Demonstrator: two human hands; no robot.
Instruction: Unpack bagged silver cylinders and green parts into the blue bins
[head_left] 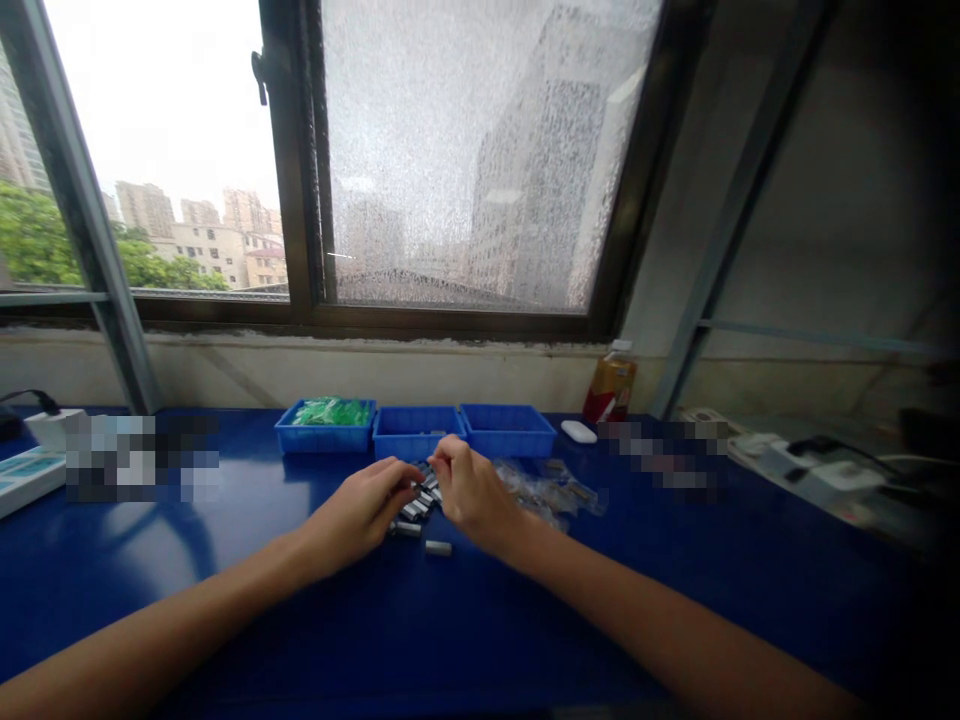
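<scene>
My left hand (pixel 364 508) is closed in a pinch, its fingertips over a pile of small silvery metal pieces (pixel 414 510). A small dark bit shows at those fingertips, too small to name. Close by on the right, my right hand (pixel 474 492) is closed too, thumb and fingers pressed together. Whatever it holds, if anything, is hidden. One silvery cylinder-like piece (pixel 439 548) lies apart, in front of the pile. Clear plastic bags (pixel 551 495) with small items in them lie beyond my right wrist.
Behind my hands stand blue bins in a row: a left bin (pixel 322 440) with green pieces, a middle bin (pixel 409 443) and a right bin (pixel 517 443). A bottle (pixel 611 385) and a white case (pixel 579 432) are back right. Power strips (pixel 34 475) lie left.
</scene>
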